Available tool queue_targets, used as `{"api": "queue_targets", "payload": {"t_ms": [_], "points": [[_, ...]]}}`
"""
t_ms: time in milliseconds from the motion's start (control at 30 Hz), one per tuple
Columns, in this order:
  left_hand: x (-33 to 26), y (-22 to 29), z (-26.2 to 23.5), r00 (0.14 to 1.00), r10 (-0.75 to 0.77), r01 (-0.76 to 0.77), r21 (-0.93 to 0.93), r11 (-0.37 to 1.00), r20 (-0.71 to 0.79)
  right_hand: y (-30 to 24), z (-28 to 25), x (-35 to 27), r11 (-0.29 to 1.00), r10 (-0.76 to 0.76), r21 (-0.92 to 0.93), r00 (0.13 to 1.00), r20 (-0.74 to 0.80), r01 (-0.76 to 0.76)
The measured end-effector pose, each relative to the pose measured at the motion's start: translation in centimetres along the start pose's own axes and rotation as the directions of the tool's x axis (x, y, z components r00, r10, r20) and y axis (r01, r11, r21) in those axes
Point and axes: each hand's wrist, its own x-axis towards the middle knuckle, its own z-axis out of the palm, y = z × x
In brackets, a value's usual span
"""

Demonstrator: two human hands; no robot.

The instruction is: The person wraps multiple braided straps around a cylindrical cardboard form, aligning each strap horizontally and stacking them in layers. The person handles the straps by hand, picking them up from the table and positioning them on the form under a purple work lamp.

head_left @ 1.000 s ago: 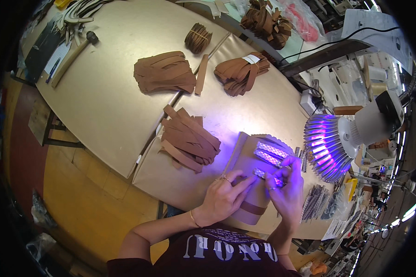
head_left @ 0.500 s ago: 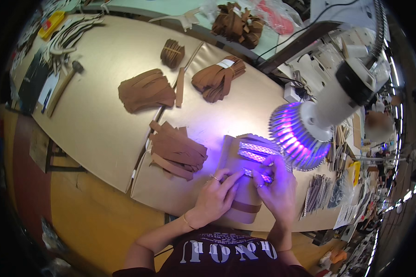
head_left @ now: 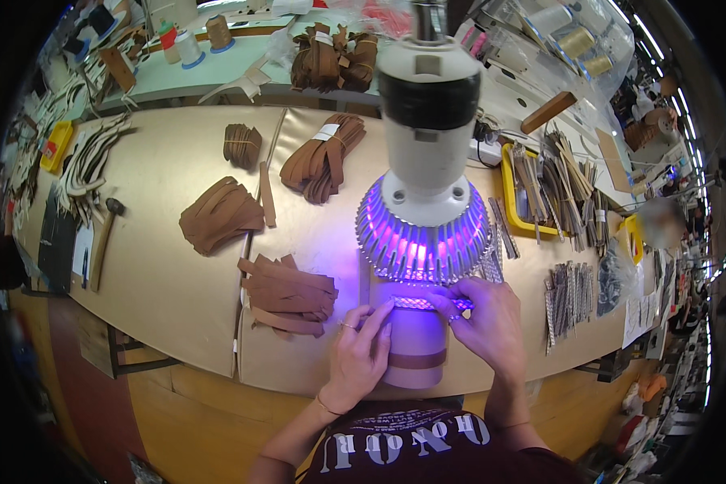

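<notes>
A short braided strip [head_left: 414,303], lit purple, lies crosswise over a smooth rounded form [head_left: 415,332] with a brown band near its front end. My left hand [head_left: 360,352] is at the strip's left end, its fingertips closed on that end. My right hand [head_left: 490,324] pinches the other end between thumb and fingers. Just beyond my hands a ribbed lamp [head_left: 423,230] shines purple light on the strip and form. Its head hides the form's far part.
Brown strips [head_left: 289,294] lie left of my hands, with more brown bundles [head_left: 222,215] behind. A hammer [head_left: 105,242] is at the far left. On the right are several braided strips [head_left: 570,298] and a yellow tray [head_left: 515,194] of narrow strips.
My view has turned, so the lamp now appears more central and covers the far braided strips seen before. Both hands remain at the near strip, which shows more fully between them.
</notes>
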Motion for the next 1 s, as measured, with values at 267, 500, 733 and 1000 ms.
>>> {"api": "queue_targets", "payload": {"t_ms": [267,500,733,1000], "points": [[0.2,-0.2,0.2,0.998,0.065,-0.064,0.072,0.995,-0.020,1.1,1.3,-0.1,0.996,0.038,0.081,0.999,0.008,-0.039],[-0.1,1.9,-0.5,0.987,0.159,-0.149,0.409,0.900,0.010,1.6,1.3,-0.5,0.990,0.023,0.136,0.999,0.039,-0.028],[0.1,3.0,0.5,0.963,0.209,-0.236,0.161,0.958,0.167,1.0,2.7,-0.5,0.953,-0.035,0.303,0.999,0.012,0.030],[0.0,2.4,0.8,0.953,0.182,-0.220,0.140,0.965,0.242,4.6,1.0,-2.0,0.933,0.081,0.351,0.997,0.011,-0.080]]}}
